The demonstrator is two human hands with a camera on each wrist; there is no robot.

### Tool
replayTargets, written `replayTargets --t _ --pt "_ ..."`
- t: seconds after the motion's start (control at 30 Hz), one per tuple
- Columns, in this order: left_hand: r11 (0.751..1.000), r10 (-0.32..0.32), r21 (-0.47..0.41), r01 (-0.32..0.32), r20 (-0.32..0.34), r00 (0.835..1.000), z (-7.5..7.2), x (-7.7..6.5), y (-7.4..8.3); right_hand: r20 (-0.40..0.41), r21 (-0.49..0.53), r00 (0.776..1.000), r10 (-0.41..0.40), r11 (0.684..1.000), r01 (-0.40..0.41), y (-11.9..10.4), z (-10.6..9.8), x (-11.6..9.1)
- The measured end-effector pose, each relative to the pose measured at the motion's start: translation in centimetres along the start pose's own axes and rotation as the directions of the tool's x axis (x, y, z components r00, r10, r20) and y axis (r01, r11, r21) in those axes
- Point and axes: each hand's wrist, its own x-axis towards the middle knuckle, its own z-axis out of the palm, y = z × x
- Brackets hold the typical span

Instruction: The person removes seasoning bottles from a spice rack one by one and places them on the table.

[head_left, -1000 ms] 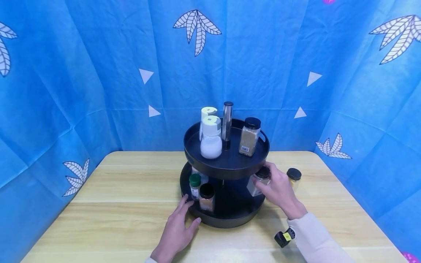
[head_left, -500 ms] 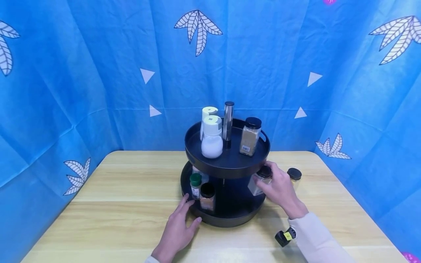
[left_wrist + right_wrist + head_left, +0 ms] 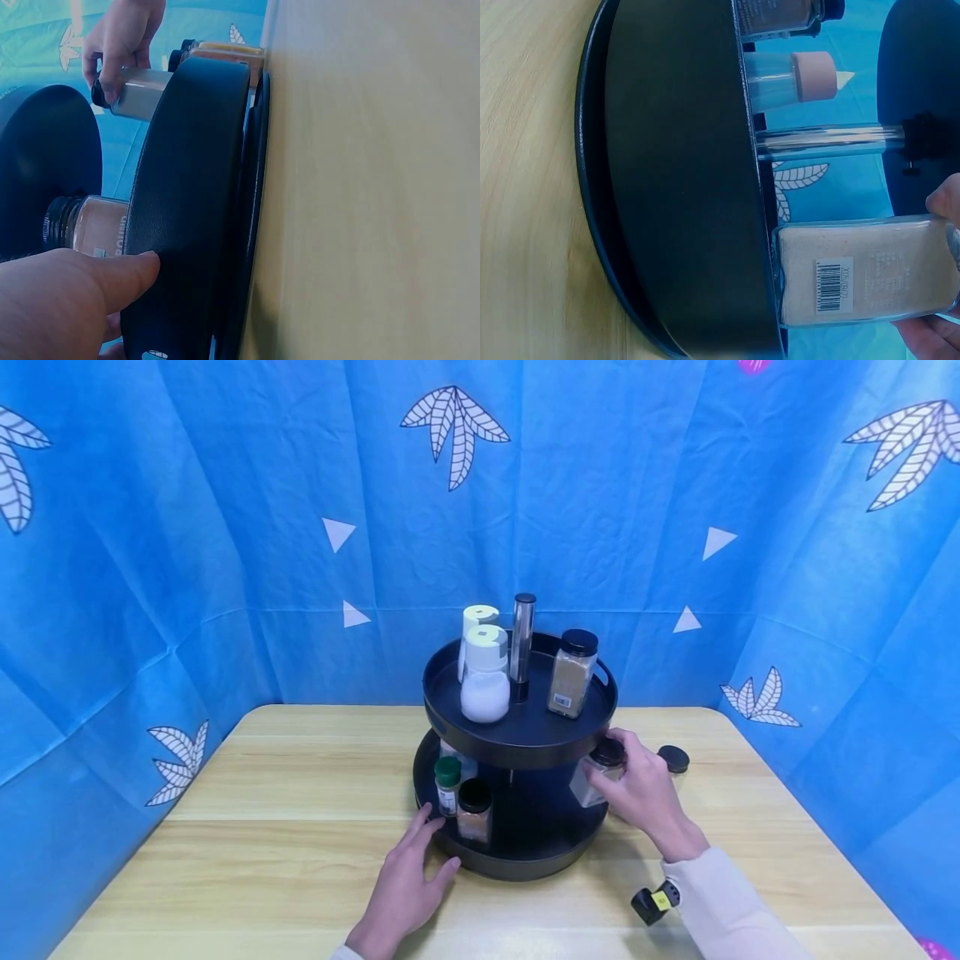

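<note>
A two-tier black turntable rack (image 3: pixel 517 865) stands on the table. My right hand (image 3: pixel 643 789) holds a square clear spice jar (image 3: pixel 840 274) with a black lid, thumb and fingers near the lid end. Its base overlaps the right rim of the lower tier in the right wrist view, and a barcode label shows on its side. My left hand (image 3: pixel 405 881) rests at the front left of the lower tier, fingers spread and thumb (image 3: pixel 139 277) against the outer wall. Just inside that rim stand a black-lidded spice jar (image 3: pixel 474 822) and a green-capped bottle (image 3: pixel 447 797).
On the upper tier are two white-capped bottles (image 3: pixel 485 693), a tan-filled jar (image 3: pixel 572 685) and the silver post (image 3: pixel 522 639). A pink-capped bottle (image 3: pixel 814 77) is on the lower tier. Behind my right hand, another black-lidded jar (image 3: pixel 673 758) stands on the table.
My right hand has shifted slightly rightward with the spice jar, covering more of the jar on the table behind it. The left hand stays in place at the rim.
</note>
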Motion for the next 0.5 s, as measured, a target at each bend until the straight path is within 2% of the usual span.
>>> replayTargets --t 0.5 --pt "1.0 -0.005 0.007 0.005 0.009 1.0 -0.11 0.04 0.13 -0.003 -0.005 1.0 0.004 1.0 -0.004 0.15 -0.2 0.06"
